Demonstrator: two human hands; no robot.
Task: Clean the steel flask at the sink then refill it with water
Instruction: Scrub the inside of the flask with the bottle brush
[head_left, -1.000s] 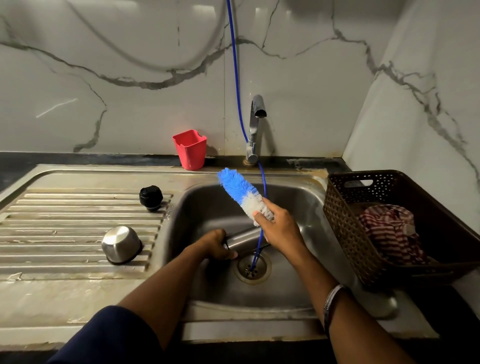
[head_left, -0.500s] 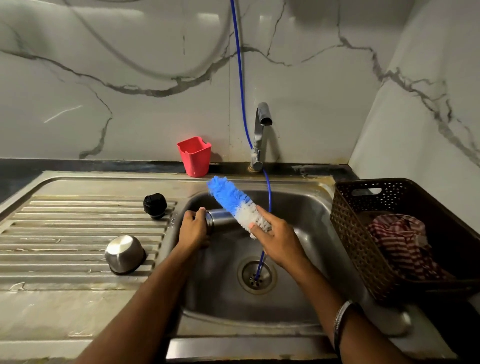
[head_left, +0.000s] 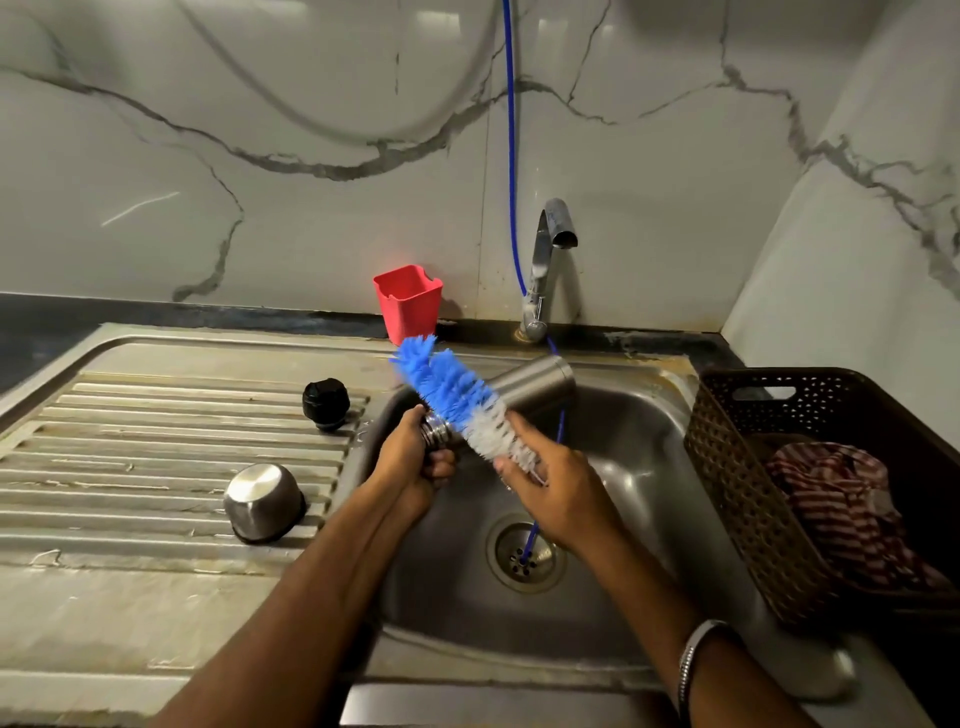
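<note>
The steel flask (head_left: 535, 384) lies nearly level above the sink basin (head_left: 623, 467), its base toward the tap (head_left: 550, 244) and its threaded mouth toward the left. My left hand (head_left: 415, 462) grips it at the neck. My right hand (head_left: 550, 483) holds a blue and white bottle brush (head_left: 457, 400) by the white end; its bristles cross in front of the flask and point up and left. The brush is outside the flask. The flask's black stopper (head_left: 326, 397) and steel cap cup (head_left: 264, 501) sit on the drainboard (head_left: 130, 441).
A red plastic cup (head_left: 409, 301) stands behind the basin. A thin blue hose (head_left: 511, 156) runs down the wall into the drain (head_left: 522, 556). A brown basket (head_left: 737, 467) with a striped cloth (head_left: 841, 509) sits at the right of the sink.
My left hand lifted the flask from the basin floor and swung it level, base toward the tap. The brush in my right hand stayed in front of it, shifting slightly left.
</note>
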